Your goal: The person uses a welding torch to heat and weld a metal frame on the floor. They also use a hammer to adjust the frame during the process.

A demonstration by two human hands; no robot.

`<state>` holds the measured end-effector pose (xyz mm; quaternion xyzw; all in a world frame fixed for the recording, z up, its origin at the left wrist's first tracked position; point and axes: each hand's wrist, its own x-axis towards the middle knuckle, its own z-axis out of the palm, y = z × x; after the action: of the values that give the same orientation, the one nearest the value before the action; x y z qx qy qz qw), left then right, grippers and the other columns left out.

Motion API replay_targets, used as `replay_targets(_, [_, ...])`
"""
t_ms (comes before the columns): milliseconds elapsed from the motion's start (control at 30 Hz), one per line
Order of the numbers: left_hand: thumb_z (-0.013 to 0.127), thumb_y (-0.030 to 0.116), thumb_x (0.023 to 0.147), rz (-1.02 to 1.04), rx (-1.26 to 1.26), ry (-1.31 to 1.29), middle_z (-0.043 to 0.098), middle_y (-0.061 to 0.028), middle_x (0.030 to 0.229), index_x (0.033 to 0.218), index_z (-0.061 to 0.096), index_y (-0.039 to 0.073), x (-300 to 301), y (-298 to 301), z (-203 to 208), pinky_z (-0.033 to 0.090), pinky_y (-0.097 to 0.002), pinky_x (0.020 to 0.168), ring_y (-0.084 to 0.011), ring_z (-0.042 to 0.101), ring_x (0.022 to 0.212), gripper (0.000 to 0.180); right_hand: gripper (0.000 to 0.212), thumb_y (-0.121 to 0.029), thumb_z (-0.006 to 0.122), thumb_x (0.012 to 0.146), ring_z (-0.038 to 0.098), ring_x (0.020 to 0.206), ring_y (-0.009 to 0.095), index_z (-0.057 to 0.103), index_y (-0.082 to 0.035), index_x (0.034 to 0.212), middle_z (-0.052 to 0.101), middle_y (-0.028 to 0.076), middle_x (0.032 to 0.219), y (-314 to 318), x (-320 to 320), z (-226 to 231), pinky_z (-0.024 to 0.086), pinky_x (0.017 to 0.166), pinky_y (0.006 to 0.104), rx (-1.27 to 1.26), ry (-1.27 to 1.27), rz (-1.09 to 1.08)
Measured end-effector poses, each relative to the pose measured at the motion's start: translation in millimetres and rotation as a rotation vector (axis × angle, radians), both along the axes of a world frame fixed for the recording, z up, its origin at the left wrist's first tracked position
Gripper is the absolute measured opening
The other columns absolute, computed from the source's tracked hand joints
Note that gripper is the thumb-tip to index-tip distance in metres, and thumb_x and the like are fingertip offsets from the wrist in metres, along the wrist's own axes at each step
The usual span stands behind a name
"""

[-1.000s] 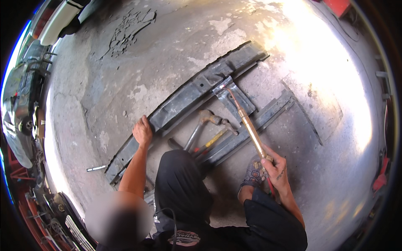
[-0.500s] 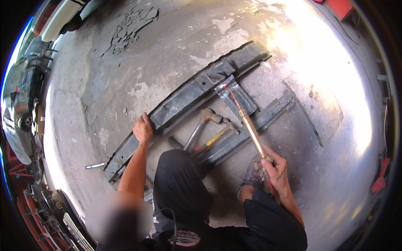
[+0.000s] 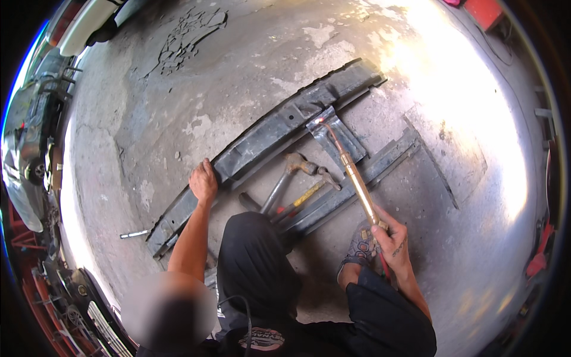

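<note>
A long dark metal beam [image 3: 256, 150] lies slantwise on the floor. My left hand [image 3: 203, 182] grips its edge, fingers bent over the near-left part. In my right hand [image 3: 390, 238] is a brass gas torch [image 3: 358, 185] with a thin bent copper tip and a red hose [image 3: 384, 266] below the grip. The tip meets a small orange-pink glowing spot on the metal bracket [image 3: 339, 140] at the beam's right part. Beneath the torch runs a second, narrower metal rail [image 3: 380, 168].
Between beam and rail lie a hammer [image 3: 284, 181] and a yellow-handled hammer [image 3: 306, 196]. My shoe [image 3: 360, 245] is beside the torch. A thin metal strip [image 3: 437, 169] lies at right, a small metal rod [image 3: 134, 235] at left. Car parts [image 3: 35, 137] line the left side.
The torch tip and glowing spot have shifted very slightly to the right. Both hands keep their grips in nearly the same places.
</note>
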<state>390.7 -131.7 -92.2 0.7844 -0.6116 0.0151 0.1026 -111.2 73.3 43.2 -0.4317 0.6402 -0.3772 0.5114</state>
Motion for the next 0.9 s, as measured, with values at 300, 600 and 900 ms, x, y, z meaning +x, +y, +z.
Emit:
replay_targets(300, [0.039, 0.042, 0.111, 0.031, 0.033, -0.010, 0.073, -0.0244, 0.100, 0.100, 0.072, 0.003, 1.0, 0.1, 2.8, 0.049, -0.0549, 0.088, -0.0449, 0.067, 0.098, 0.052, 0.050, -0.004, 0.063, 0.095, 0.060, 0.076, 0.007, 0.061, -0.001, 0.144, 0.069, 0.003, 0.085, -1.2, 4.0, 4.5, 0.050, 0.072, 0.0244, 0.060, -0.047, -0.017])
replay_targets(600, [0.040, 0.043, 0.111, 0.048, 0.045, 0.004, 0.072, -0.0272, 0.098, 0.101, 0.072, 0.002, -1.3, -0.6, 0.7, 0.049, -0.0550, 0.088, -0.0464, 0.067, 0.097, 0.052, 0.050, -0.006, 0.066, 0.094, 0.062, 0.081, 0.009, 0.062, -0.001, 0.143, 0.072, 0.005, 0.090, -0.4, -0.4, 2.8, 0.051, 0.076, 0.0258, 0.073, -0.013, -0.022])
replay_targets(900, [0.038, 0.047, 0.111, 0.054, 0.061, -0.002, 0.072, -0.0284, 0.100, 0.104, 0.073, 0.001, 3.7, -0.7, -0.9, 0.049, -0.0553, 0.090, -0.0473, 0.067, 0.099, 0.058, 0.051, -0.006, 0.066, 0.094, 0.059, 0.080, 0.008, 0.062, -0.002, 0.144, 0.068, 0.002, 0.087, -2.8, 1.6, 1.6, 0.049, 0.075, 0.0246, 0.049, -0.025, 0.000])
